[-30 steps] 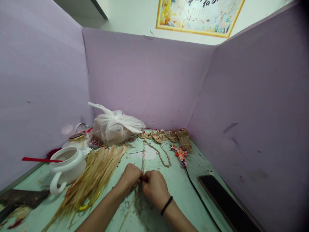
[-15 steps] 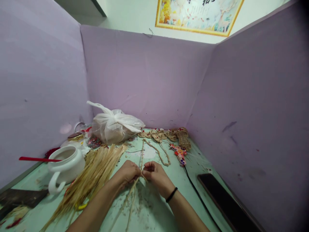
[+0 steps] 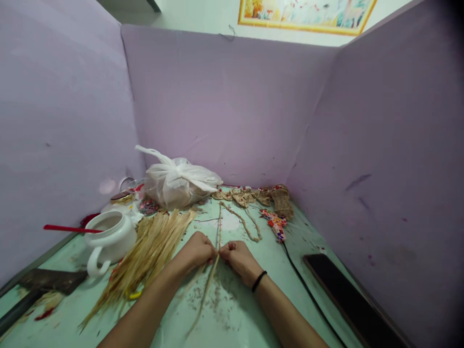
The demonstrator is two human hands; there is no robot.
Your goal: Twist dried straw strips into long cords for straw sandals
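A thin straw cord (image 3: pixel 219 224) runs away from me up the table, bends at the far end and loops back to the right. My left hand (image 3: pixel 201 248) is closed on its near end, fingers pinched together. Close against it on the right, my right hand (image 3: pixel 237 256) pinches the same spot, a black band round its wrist. Below the hands, loose straw strands (image 3: pixel 206 296) trail toward me over the table. Left of my forearm lies a bundle of flat, pale straw (image 3: pixel 154 246).
A white pot (image 3: pixel 113 241) with a red stick stands left, near a dark-bladed tool (image 3: pixel 54 280). Behind are a tied white plastic bag (image 3: pixel 177 183) and woven straw pieces (image 3: pixel 246 197). Right lie a patterned object (image 3: pixel 276 224) with a black cable and a dark phone-like slab (image 3: pixel 348 295). Purple panels enclose the table.
Both hands have drawn closer together on the cord, and the right fingers have closed into a pinch. The loose strands below have shifted. The view has tipped down slightly.
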